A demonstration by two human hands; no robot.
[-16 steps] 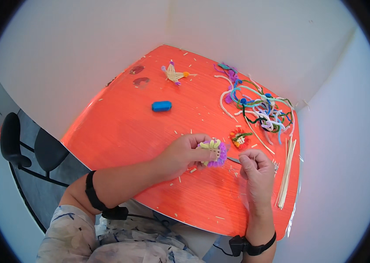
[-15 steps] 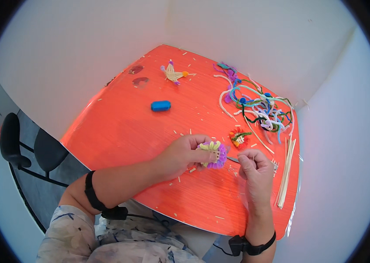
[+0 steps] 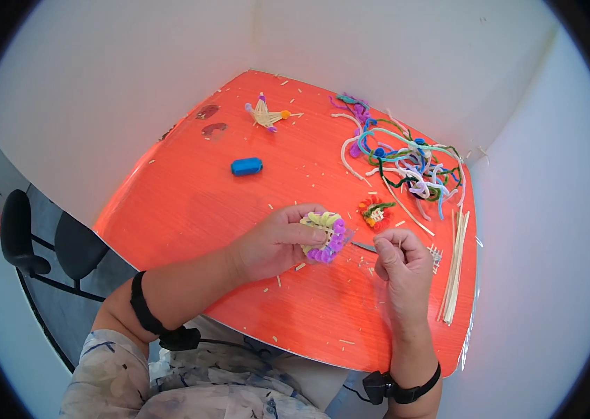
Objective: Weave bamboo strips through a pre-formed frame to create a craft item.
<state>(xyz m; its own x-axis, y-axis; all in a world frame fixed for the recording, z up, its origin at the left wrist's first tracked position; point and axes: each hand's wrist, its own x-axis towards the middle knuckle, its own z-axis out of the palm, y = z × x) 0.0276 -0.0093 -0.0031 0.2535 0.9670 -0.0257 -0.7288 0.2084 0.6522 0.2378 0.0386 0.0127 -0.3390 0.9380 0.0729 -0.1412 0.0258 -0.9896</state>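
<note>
Currently, step in hand: a thin strand is being pulled out sideways from the woven piece.
Left hand (image 3: 270,244): closed around the purple-and-yellow woven piece (image 3: 324,235), which is being held just above the orange table (image 3: 190,202).
Right hand (image 3: 398,260): fingers are being pinched narrowly on a thin strand (image 3: 363,245) running back to the piece.
Advice: tension is best kept even, the piece being steadied against the pull.
Beyond the grip: a pile of pipe cleaners (image 3: 407,157) and a bundle of sticks (image 3: 454,269).

Place: office craft corner | orange desk (image 3: 190,202) against white walls | black office chairs (image 3: 43,244) | pipe cleaners (image 3: 407,157) scattered
</note>
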